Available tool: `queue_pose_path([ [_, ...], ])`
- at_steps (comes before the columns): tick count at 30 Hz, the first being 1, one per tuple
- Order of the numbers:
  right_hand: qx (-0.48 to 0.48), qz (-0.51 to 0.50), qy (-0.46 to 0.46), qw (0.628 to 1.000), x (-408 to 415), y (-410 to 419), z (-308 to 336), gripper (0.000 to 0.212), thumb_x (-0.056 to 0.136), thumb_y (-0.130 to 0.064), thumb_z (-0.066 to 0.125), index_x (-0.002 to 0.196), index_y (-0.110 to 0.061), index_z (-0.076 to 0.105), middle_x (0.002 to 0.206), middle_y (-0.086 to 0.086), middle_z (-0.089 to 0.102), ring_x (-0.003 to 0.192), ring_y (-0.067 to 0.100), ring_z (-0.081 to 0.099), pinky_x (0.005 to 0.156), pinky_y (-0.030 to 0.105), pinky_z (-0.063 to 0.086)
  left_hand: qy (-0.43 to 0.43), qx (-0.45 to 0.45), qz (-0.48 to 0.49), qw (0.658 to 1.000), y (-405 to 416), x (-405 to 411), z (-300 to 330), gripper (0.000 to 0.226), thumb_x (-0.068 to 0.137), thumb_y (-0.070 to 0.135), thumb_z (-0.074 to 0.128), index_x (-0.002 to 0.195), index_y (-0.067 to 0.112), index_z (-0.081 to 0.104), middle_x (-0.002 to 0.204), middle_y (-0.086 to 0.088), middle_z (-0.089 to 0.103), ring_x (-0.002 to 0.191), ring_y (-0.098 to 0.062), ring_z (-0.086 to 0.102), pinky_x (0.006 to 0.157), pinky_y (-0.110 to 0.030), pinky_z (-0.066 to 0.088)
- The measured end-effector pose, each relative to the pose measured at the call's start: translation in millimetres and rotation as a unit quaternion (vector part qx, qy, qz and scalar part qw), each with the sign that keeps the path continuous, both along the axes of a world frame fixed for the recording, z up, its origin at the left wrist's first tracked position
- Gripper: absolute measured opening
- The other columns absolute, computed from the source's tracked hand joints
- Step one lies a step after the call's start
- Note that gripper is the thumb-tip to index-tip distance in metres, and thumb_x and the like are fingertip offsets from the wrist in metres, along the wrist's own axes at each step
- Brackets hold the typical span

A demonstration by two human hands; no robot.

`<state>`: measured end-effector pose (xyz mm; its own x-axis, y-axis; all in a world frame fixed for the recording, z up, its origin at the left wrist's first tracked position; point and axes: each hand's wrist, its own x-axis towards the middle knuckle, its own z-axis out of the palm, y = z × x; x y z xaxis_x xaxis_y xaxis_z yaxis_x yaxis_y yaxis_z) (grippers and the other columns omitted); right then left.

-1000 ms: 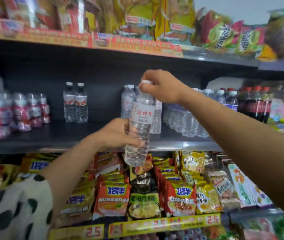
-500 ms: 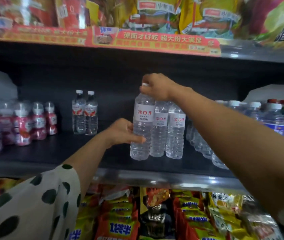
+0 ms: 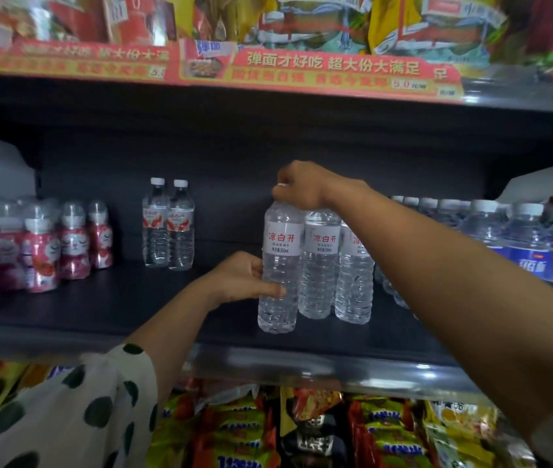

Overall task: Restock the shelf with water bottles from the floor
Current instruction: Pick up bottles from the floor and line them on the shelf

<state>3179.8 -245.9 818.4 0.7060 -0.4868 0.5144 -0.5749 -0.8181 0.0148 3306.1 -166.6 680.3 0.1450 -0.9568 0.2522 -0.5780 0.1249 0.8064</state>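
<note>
Standing upright near the dark shelf's (image 3: 133, 309) front edge, the clear red-labelled plastic water bottle (image 3: 280, 268) touched its twins on the right, right hand (image 3: 302, 189) pinching its cap, left hand (image 3: 244, 278) gripping its lower body.

A dark shelf (image 3: 106, 309) carries rows of drinks. At the far left stand pink cat-faced bottles (image 3: 72, 241); further right, two clear bottles with red labels (image 3: 168, 228) stand side by side. Right of centre, three white-labelled water bottles (image 3: 319, 265) stand upright, touching. Blue-labelled water bottles (image 3: 531, 248) crowd the right end.
</note>
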Motion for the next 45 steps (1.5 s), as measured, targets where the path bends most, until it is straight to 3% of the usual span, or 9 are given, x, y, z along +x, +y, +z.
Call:
queue_pose_path([
  [6,0.008,-0.019,0.005,1.0,-2,3,1,0.022,0.091,-0.035,0.051,0.094,-0.016,0.061,0.095,0.006,0.057,0.087,0.023,0.053,0.071,0.027,0.036,0.015,0.006,-0.005,1.0,0,-2,-3,0.03,0.078,0.012,0.077,0.107,0.009,0.071,0.103,-0.001,0.074,0.097,-0.011,0.068,0.09,-0.024,0.052],
  [11,0.033,-0.024,-0.014,0.999,-3,5,-1,0.035,0.093,-0.04,0.053,0.111,-0.011,0.062,0.114,0.011,0.061,0.092,0.023,0.054,0.074,0.026,0.036,0.014,-0.005,0.009,1.0,1,-1,-8,0.031,0.078,0.018,0.078,0.107,0.009,0.071,0.104,-0.002,0.073,0.098,-0.01,0.067,0.093,-0.025,0.051],
  [18,0.063,-0.037,-0.072,0.995,-19,17,-13,0.068,0.091,-0.047,0.055,0.14,-0.006,0.031,0.135,0.017,0.049,0.12,0.032,0.05,0.085,0.029,0.038,-0.028,0.005,0.057,0.998,19,-7,-1,0.039,0.076,0.026,0.08,0.109,0.009,0.067,0.107,-0.001,0.069,0.1,-0.012,0.063,0.089,-0.023,0.048],
  [22,-0.006,-0.073,-0.071,0.995,-46,47,-39,0.054,0.092,-0.038,0.054,0.133,-0.009,0.034,0.123,0.019,0.055,0.108,0.037,0.055,0.076,0.033,0.04,-0.089,-0.021,0.11,0.99,51,-22,8,0.065,0.075,0.023,0.081,0.13,0.005,0.052,0.126,-0.008,0.057,0.115,-0.02,0.055,0.099,-0.033,0.045],
  [27,-0.056,-0.082,-0.045,0.994,-90,115,-120,0.035,0.092,-0.028,0.053,0.119,-0.01,0.041,0.113,0.015,0.057,0.095,0.036,0.057,0.067,0.035,0.037,-0.233,-0.075,0.132,0.961,115,-57,-10,0.036,0.076,0.019,0.077,0.106,0.004,0.064,0.102,-0.007,0.064,0.097,-0.024,0.06,0.087,-0.039,0.051],
  [36,0.102,-0.132,0.095,0.981,-149,197,-349,0.047,0.085,-0.026,0.056,0.127,-0.01,0.04,0.12,0.014,0.053,0.105,0.037,0.057,0.074,0.039,0.044,-0.351,0.077,0.017,0.933,168,-114,-196,0.035,0.067,0.023,0.072,0.098,0.012,0.064,0.099,-0.011,0.066,0.096,-0.031,0.062,0.077,-0.041,0.053],
  [40,0.182,-0.134,0.137,0.965,-167,200,-436,0.04,0.088,-0.021,0.054,0.123,-0.008,0.04,0.115,0.015,0.052,0.101,0.036,0.056,0.064,0.035,0.034,-0.341,0.18,-0.033,0.922,167,-134,-285,0.027,0.077,0.021,0.07,0.098,0.01,0.059,0.103,-0.009,0.061,0.095,-0.028,0.058,0.071,-0.037,0.051],
  [43,0.247,-0.137,0.164,0.945,-178,194,-515,0.046,0.09,-0.019,0.054,0.131,-0.007,0.037,0.122,0.015,0.05,0.107,0.036,0.052,0.067,0.036,0.035,-0.329,0.236,-0.051,0.913,159,-145,-362,0.021,0.078,0.017,0.069,0.092,0.012,0.054,0.099,-0.008,0.059,0.091,-0.027,0.058,0.06,-0.032,0.04],
  [45,0.299,-0.141,0.181,0.926,-184,189,-575,0.052,0.09,-0.018,0.053,0.136,-0.008,0.033,0.125,0.016,0.048,0.111,0.037,0.05,0.074,0.04,0.041,-0.329,0.274,-0.061,0.902,150,-149,-423,0.025,0.078,0.017,0.069,0.099,0.011,0.056,0.104,-0.008,0.059,0.094,-0.026,0.058,0.067,-0.034,0.047],
])
